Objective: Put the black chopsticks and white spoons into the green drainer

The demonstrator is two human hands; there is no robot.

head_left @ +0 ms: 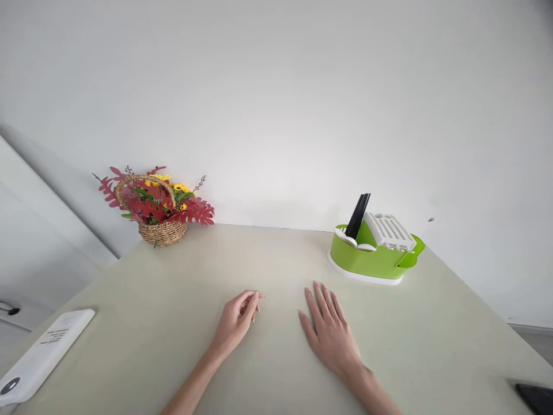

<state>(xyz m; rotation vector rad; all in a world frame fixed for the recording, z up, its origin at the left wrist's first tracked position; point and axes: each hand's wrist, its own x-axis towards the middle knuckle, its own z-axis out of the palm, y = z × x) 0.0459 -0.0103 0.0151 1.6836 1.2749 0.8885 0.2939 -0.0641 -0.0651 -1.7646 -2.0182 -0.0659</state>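
My left hand [238, 319] rests on its side on the pale table [276, 253], near the middle. Its fingers are loosely curled in, the thumb lies along the index finger, and no object shows in it. To its right, my right hand [332, 334] lies palm down on the tabletop with its fingers stretched out. The thing nearest to that hand is a green utensil holder [367, 262] with a white base and a white slotted rack [390, 230]. Black chopsticks [358, 217] and white spoons [366, 248] stand in its left part. Neither hand touches it.
A wicker basket [162, 233] of red leaves and yellow flowers stands at the back left by the wall. A white flat device [47, 351] lies along the left edge. Part of a dark object [536, 397] shows at the lower right corner.
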